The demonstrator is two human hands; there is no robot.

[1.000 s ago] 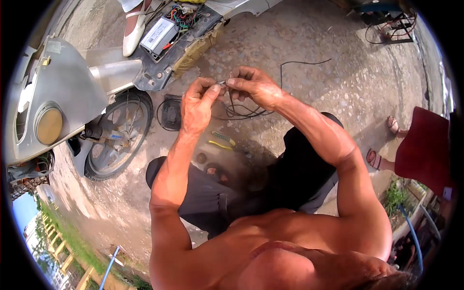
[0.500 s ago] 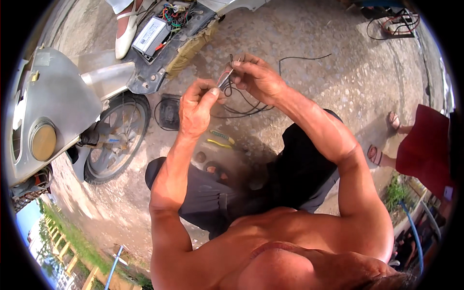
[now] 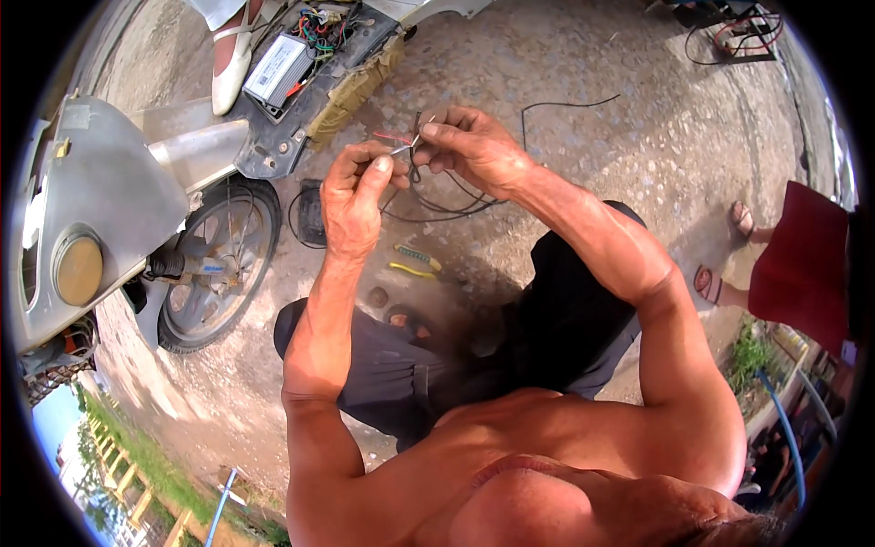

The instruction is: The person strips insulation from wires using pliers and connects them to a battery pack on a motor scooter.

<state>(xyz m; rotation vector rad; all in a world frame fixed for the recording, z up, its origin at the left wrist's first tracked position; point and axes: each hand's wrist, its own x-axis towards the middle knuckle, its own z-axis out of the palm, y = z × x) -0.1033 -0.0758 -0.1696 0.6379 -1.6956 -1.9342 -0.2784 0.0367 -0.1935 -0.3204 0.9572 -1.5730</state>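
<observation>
In the head view, my left hand (image 3: pixel 360 191) is closed, pinching a thin silvery object (image 3: pixel 402 147) that slants up between my hands. My right hand (image 3: pixel 469 155) is closed on a thin black cable (image 3: pixel 492 203) at the end where a red wire and a pale strand show; exactly what each fingertip grips is small and hard to separate. The cable hangs down in loose loops to the concrete. Below my hands lie a yellow-handled tool (image 3: pixel 412 270), a pale green strip (image 3: pixel 418 257) and a dark box-like part (image 3: pixel 309 211), partly behind my left hand.
A silver scooter (image 3: pixel 109 210) with its front wheel (image 3: pixel 219 310) stands left; its open deck holds a metal controller box (image 3: pixel 277 68) and coloured wires. A person's white shoe (image 3: pixel 228 87) is beside it. Another person's sandalled foot (image 3: pixel 709 286) is right. A metal stand (image 3: pixel 747 41) sits upper right.
Over the last second my right hand went up, then slightly down and left; my left hand has shifted left. The silvery object and a red wire now show between my hands.
</observation>
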